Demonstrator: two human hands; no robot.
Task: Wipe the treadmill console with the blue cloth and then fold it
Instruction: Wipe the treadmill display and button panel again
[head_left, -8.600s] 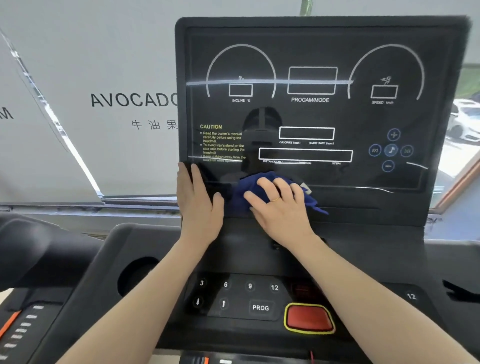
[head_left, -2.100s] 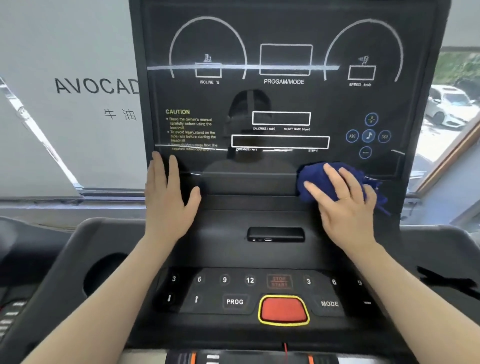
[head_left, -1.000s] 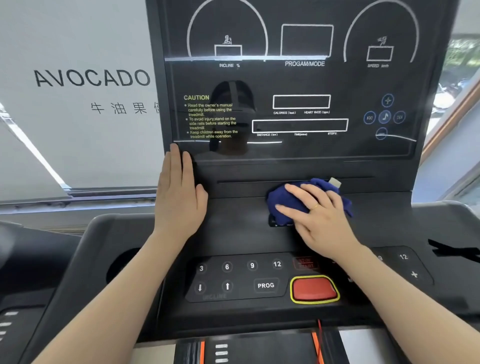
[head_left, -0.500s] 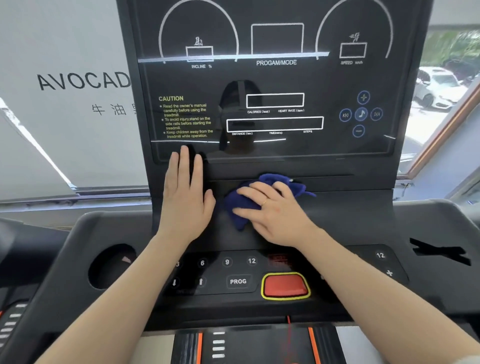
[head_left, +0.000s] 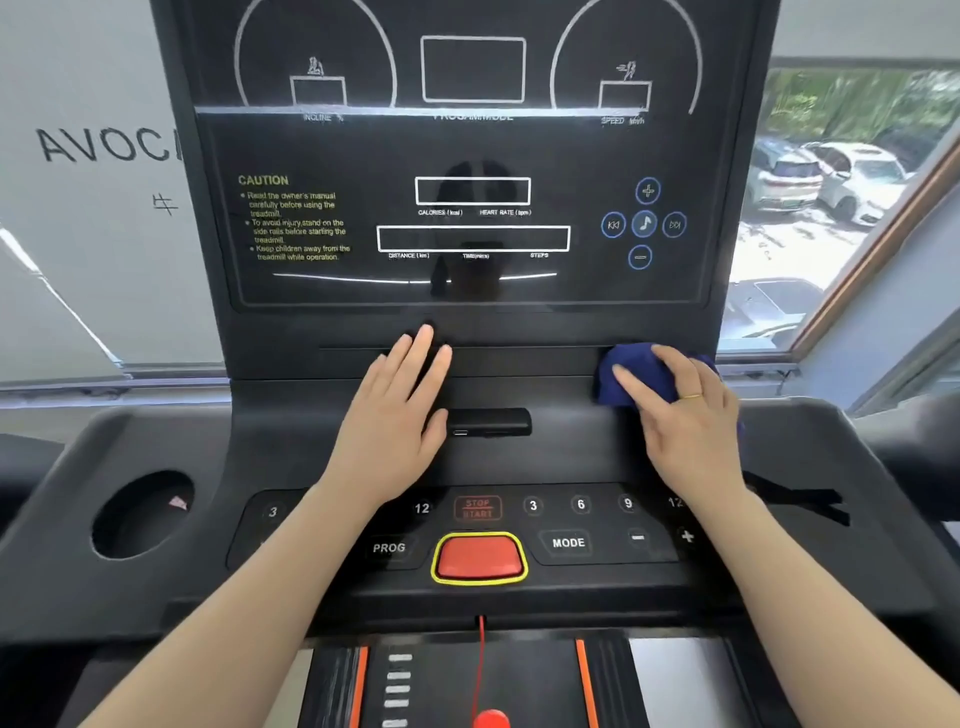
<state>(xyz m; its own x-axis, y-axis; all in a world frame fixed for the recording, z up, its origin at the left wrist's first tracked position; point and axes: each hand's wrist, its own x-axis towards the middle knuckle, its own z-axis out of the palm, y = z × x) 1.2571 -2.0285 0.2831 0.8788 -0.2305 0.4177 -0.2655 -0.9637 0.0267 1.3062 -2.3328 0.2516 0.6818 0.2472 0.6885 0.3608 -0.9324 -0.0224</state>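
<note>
One blue cloth (head_left: 621, 376) under right hand (head_left: 685, 415)

Bright window daylight (right side), glossy panel glare — edges warped

Blue cloth (head_left: 626, 375): largely hidden under right hand (head_left: 685, 415). Console screen (head_left: 467, 156): top cut off. Left keypad buttons: covered by left forearm (head_left: 291, 561).
</note>
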